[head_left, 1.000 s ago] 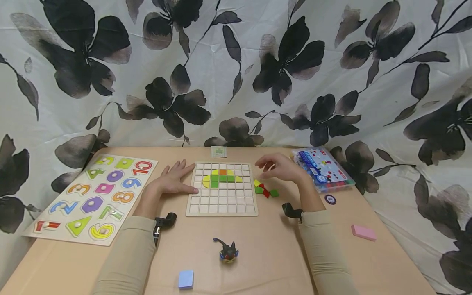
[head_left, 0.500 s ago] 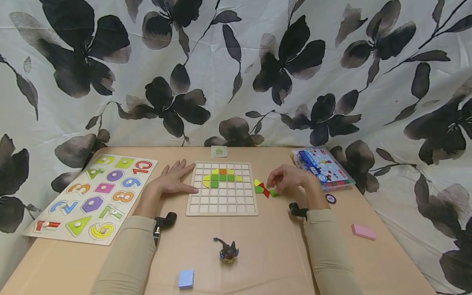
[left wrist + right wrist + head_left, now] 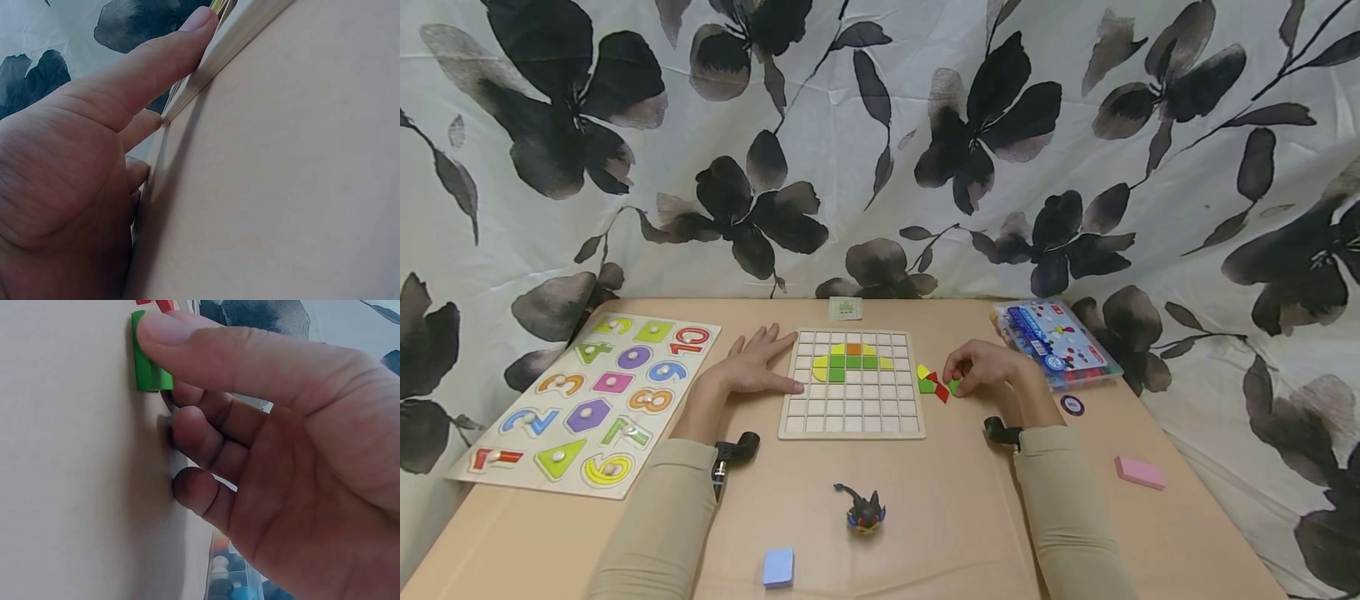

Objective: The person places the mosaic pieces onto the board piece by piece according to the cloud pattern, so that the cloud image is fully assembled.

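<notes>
The right hand [image 3: 988, 367] rested on the tabletop [image 3: 955, 500] just to the right of the wooden grid board [image 3: 852, 408], its fingers [image 3: 187, 337] curled and pinching a small green block [image 3: 955, 386]; in the right wrist view the thumb pressed on the green block [image 3: 149, 372] from above while the other fingers tucked in beneath it, and the block sat on the tabletop surface. Just beside it, toward the board, lay a small cluster of loose pieces [image 3: 931, 382] in yellow, green and red. The left hand [image 3: 752, 367] lay flat on the tabletop with its fingers [image 3: 156, 62] straight and spread apart, the thumb touching the left edge of the grid board and holding nothing. On the board, a few upper cells were filled with yellow, green and orange pieces. A number puzzle board [image 3: 591, 400] lay well to the left, a clear plastic box [image 3: 1056, 343] of coloured pieces to the right, and a small dark toy figure [image 3: 863, 508], a blue block [image 3: 778, 567] and a pink block [image 3: 1139, 472] lay nearer the person.
</notes>
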`<state>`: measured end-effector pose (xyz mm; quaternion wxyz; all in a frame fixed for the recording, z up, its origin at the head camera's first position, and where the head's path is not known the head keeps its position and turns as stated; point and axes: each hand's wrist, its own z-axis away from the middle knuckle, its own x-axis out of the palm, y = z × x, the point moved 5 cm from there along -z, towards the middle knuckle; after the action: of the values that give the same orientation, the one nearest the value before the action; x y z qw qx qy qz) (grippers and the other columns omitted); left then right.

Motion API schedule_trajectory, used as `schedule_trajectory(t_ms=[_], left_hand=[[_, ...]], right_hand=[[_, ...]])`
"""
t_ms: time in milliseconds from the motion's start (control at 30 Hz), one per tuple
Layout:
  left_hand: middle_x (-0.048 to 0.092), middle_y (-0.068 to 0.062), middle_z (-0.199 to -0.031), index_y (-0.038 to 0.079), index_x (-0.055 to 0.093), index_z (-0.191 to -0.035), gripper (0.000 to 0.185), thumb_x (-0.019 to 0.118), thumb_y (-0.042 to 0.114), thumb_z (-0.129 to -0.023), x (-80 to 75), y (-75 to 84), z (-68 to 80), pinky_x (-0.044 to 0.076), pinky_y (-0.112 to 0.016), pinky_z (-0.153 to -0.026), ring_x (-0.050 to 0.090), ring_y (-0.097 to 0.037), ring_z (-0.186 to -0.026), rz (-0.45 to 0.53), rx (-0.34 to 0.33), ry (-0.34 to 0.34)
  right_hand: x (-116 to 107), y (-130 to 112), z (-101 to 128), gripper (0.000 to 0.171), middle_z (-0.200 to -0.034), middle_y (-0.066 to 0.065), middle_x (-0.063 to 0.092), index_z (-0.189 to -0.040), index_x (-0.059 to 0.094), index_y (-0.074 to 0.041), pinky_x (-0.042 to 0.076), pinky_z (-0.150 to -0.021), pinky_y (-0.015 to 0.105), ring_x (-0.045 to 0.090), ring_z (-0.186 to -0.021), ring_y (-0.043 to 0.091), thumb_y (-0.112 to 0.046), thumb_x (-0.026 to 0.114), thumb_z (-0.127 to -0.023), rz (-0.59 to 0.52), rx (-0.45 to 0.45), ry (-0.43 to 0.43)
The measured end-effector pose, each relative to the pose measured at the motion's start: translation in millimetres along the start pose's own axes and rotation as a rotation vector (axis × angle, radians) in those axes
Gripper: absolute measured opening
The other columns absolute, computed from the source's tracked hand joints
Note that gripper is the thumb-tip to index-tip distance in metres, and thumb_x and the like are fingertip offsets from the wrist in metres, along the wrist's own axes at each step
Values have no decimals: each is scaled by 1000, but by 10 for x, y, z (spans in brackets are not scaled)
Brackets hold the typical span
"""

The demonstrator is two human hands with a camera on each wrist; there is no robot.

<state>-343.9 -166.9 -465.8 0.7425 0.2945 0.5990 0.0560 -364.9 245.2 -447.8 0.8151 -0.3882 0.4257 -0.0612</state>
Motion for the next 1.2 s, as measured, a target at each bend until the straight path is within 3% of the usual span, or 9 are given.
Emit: schedule_trajectory(t_ms=[267,433,700,933,1200], left_hand=[[3,-25,-174,15,28,-166,113,79,66,-79,6,-11,-7,-7,-68,-127,-2,-49,-160,-3,-3,-2],[3,-25,-174,15,27,-166,114,79,67,-78,19,-27,-12,-7,-67,-127,-3,-49,-160,-4,-5,-8],[3,-25,-174,15,28,-166,114,79,68,-78,13,-32,-17,-7,-68,-127,-2,-49,-160,-4,0,-1],[4,-25,-174,15,28,-166,114,79,67,-78,9,-37,-21,-7,-67,-127,-2,-49,-160,4,-1,-4],[4,-25,-174,15,28,-166,114,79,68,-78,6,-42,-25,-8,-67,-127,-2,-49,-160,4,-4,-4]], right_hand=[[-67,2,8,18,-89,6,66,-99,73,-3,50,-81,32,56,-87,23,2,82,-84,3,-27,142],[-117,-8,20,12,-87,10,69,-99,71,-1,52,-75,29,59,-81,23,3,77,-89,-55,-50,246],[-214,-187,23,17,-98,10,69,-108,74,-10,54,-79,28,60,-90,27,-3,74,-93,-119,-138,446],[-161,-449,-51,30,-107,12,71,-120,74,-6,58,-80,22,63,-92,28,-4,78,-91,-180,-210,480],[97,-781,-267,25,-96,9,69,-115,75,-8,57,-72,23,62,-83,24,-8,80,-91,-145,-235,504]])
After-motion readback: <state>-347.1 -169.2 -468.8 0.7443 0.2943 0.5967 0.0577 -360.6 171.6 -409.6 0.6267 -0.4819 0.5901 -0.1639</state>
